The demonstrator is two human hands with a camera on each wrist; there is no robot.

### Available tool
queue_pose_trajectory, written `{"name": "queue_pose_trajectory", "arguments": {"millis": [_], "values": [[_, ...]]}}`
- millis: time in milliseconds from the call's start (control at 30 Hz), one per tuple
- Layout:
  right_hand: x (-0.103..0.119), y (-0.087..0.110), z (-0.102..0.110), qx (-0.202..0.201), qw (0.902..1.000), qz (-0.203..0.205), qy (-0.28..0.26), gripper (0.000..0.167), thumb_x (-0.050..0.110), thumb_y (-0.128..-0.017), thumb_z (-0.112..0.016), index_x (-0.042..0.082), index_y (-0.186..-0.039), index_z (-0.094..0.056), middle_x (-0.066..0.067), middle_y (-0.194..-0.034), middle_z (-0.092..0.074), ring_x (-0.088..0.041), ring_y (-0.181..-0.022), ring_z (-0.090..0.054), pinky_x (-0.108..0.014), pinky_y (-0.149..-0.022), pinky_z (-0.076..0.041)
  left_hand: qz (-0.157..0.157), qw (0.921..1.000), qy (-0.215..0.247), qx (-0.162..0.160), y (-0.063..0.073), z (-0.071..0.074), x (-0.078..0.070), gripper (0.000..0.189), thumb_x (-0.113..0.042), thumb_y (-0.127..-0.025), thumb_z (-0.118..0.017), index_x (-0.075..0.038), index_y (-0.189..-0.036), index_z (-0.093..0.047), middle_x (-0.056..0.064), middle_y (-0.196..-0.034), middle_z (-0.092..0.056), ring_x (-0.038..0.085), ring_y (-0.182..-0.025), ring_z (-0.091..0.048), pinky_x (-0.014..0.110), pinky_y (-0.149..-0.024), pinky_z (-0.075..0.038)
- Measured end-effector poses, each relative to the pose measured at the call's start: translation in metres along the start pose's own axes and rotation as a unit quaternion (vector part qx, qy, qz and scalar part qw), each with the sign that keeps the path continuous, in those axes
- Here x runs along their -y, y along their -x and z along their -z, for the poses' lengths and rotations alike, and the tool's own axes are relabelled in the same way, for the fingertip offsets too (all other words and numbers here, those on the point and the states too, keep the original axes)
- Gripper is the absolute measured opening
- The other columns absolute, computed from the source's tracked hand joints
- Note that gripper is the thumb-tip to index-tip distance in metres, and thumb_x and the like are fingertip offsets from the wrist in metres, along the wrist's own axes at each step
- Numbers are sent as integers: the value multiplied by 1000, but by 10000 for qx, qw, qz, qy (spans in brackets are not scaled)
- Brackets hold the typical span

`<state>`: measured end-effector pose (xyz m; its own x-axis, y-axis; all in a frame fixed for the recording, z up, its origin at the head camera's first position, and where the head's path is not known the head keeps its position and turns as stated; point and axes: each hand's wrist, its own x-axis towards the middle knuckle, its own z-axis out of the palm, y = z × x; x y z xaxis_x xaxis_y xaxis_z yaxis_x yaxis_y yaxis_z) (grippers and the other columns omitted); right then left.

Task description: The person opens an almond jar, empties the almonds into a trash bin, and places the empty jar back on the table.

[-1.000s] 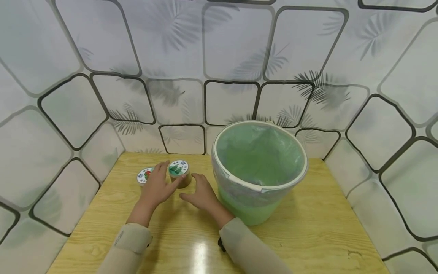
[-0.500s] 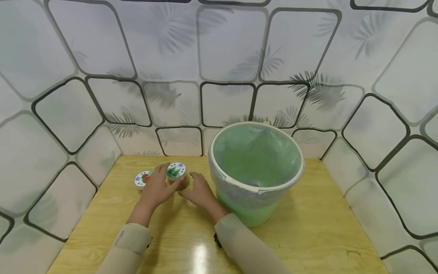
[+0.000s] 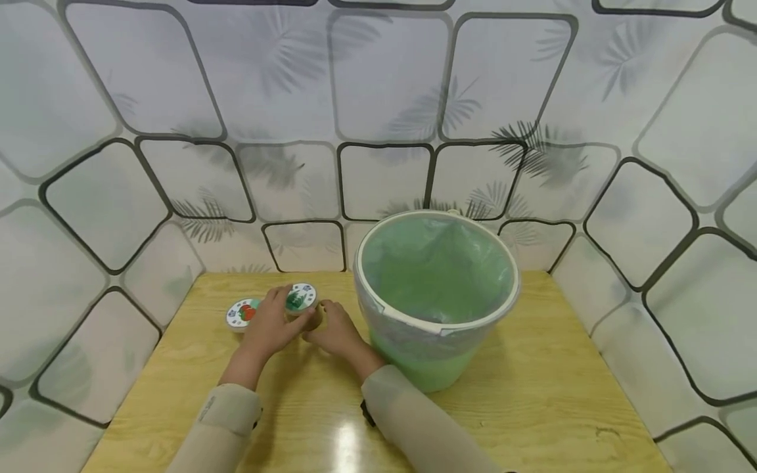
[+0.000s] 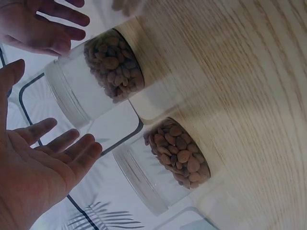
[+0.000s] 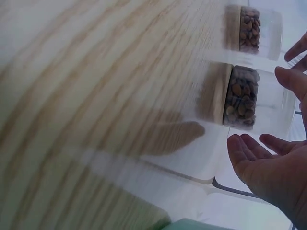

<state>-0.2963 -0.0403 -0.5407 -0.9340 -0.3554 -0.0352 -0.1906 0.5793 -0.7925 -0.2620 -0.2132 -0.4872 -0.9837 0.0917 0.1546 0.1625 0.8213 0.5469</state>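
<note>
Two clear jars with brown nuts or seeds inside stand upright on the table. The nearer jar [image 3: 303,297] has a printed lid with a green picture; the jar to its left [image 3: 238,316] has a red picture on top. My left hand [image 3: 271,325] lies between the jars, its fingers spread and thumb reaching across the front of the green-topped jar. In the left wrist view, my left hand [image 4: 43,177] has relaxed fingers beside the jars' tops. My right hand [image 3: 338,332] is close on the green-topped jar's right side, fingers loosely bent; contact cannot be told.
A large green bucket [image 3: 422,371] with a clear plastic liner stands just right of my right hand. The wooden table [image 3: 532,407] backs onto a patterned wall covering [image 3: 387,180], which also encloses both sides.
My right hand has moved left, closer to the green-topped jar. My left hand has barely moved. The whole scene has shifted slightly left in view.
</note>
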Motion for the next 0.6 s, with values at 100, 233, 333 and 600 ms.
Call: {"name": "queue_pose_trajectory", "arguments": {"millis": [100,233,333,600], "values": [[1,-2,-4,85,10000,7,-17,84,41,-92,-82,8,-159,-44,-16,-155,-52,-34,-142,-54,-50,-113,-51,44,10000,6,22,1,-1,2,84,-48,-105,-65,6,-162,-34,35,-161,-38,57,-142,-47,71,-110,-46],[4,-4,-5,78,9999,36,72,83,37,-92,-82,6,-159,-44,-17,-152,-54,-34,-139,-56,-49,-112,-52,90,9999,51,57,0,-3,3,84,-47,-104,-66,6,-161,-35,35,-160,-39,57,-140,-49,70,-109,-47],[4,-6,-4,22,9997,10,223,83,37,-91,-82,5,-158,-44,-17,-151,-55,-32,-138,-57,-48,-112,-52,150,9998,132,47,-3,-5,3,83,-46,-104,-66,6,-162,-35,34,-158,-40,55,-137,-52,68,-107,-49],[1,-11,-1,3,9999,23,102,83,39,-93,-82,5,-158,-44,-18,-153,-54,-33,-141,-55,-49,-113,-52,273,9994,156,121,-16,-5,3,85,-47,-104,-66,4,-163,-33,34,-158,-38,53,-134,-54,65,-103,-52]]}}
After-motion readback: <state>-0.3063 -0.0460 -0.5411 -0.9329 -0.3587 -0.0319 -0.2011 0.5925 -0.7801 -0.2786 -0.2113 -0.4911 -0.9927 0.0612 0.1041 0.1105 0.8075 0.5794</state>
